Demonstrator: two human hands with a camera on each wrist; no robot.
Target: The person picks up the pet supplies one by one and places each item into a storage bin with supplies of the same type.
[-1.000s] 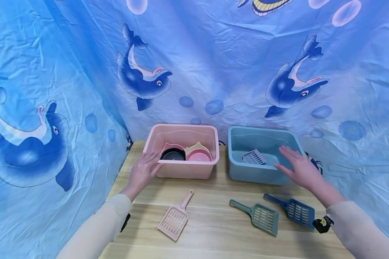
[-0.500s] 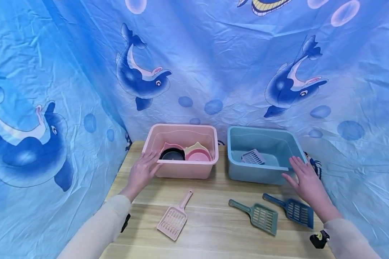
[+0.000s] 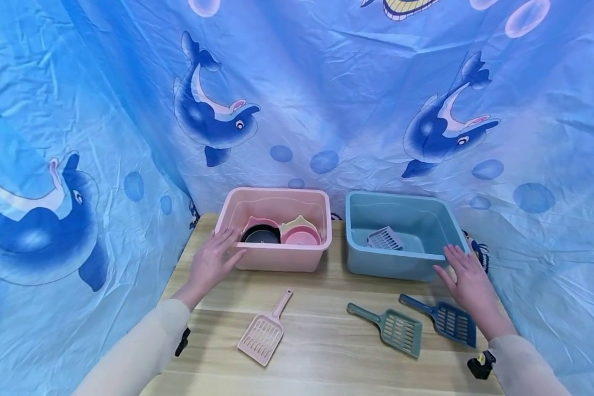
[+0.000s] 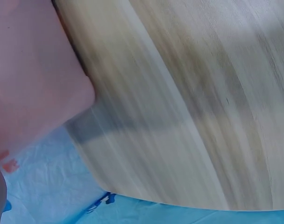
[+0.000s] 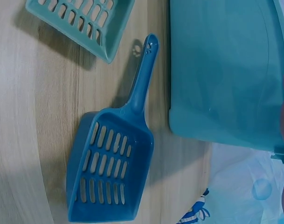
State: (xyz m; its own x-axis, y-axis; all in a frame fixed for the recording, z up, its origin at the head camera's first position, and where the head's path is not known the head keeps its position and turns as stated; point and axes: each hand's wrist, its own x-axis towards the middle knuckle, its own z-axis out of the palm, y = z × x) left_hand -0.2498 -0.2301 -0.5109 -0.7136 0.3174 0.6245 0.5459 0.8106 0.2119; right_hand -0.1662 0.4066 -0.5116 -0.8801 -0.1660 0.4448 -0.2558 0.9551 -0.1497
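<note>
In the head view my left hand (image 3: pixel 209 268) lies at the front left corner of a pink bin (image 3: pixel 282 258), its fingers extended over the rim. Inside that bin sit a black bowl (image 3: pixel 261 235), a pink bowl (image 3: pixel 302 236) and parts of other cat-eared bowls. My right hand (image 3: pixel 467 279) has its straight fingers right at the front right rim of a blue bin (image 3: pixel 388 265). A pale lilac slotted litter scoop (image 3: pixel 385 238) rests within the blue bin. Neither hand holds anything. Only a sliver of each hand shows in its wrist view.
On the wooden table (image 3: pixel 322 341) lie a pink litter scoop (image 3: pixel 262 336), a green litter scoop (image 3: pixel 400 332) and a dark blue litter scoop (image 3: pixel 454 323), also seen in the right wrist view. A blue dolphin-print curtain (image 3: pixel 322 99) hangs behind and along both sides.
My right hand has drawn back from over the blue bin to its front right rim. My left hand has stayed near the pink bin's corner, shifting only slightly. The scoops lie as before.
</note>
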